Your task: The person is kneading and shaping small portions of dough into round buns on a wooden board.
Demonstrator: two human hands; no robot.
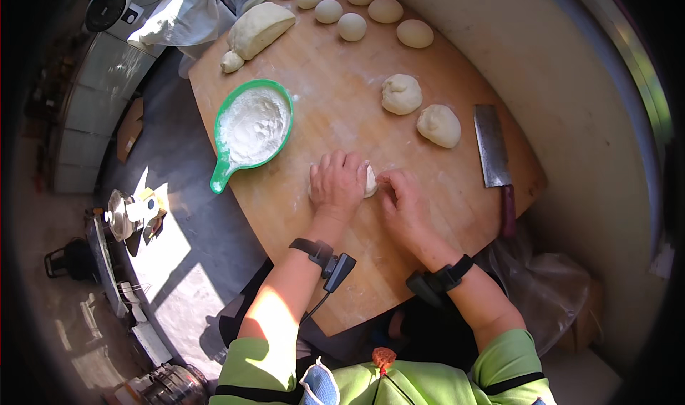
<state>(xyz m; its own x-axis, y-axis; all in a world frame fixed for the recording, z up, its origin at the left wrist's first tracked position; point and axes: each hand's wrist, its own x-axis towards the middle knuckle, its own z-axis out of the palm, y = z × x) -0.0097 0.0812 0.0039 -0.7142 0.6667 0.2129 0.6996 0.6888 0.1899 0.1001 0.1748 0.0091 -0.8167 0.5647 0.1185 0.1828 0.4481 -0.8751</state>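
My left hand [337, 183] lies flat over a piece of dough [370, 181] on the wooden board [342, 110], covering most of it. Just right of that dough is my right hand [402, 204], its fingers curled and its fingertips close to the dough's edge; whether they touch it I cannot tell. Two rough dough balls [402, 94] [439, 126] rest beyond my right hand. A green plastic scoop [290, 121] of white flour [254, 118] stands to the left. Farther off are a large cut dough lump [259, 30], a small dough bit [232, 61] and several smooth dough balls [351, 27].
A cleaver [491, 145] with a dark red handle lies along the board's right edge, near the pale wall [578, 110]. White cloth or bag [184, 19] touches the far left corner. Clear plastic sheeting [546, 287] hangs below the right corner. A glass lid [122, 215] is at left.
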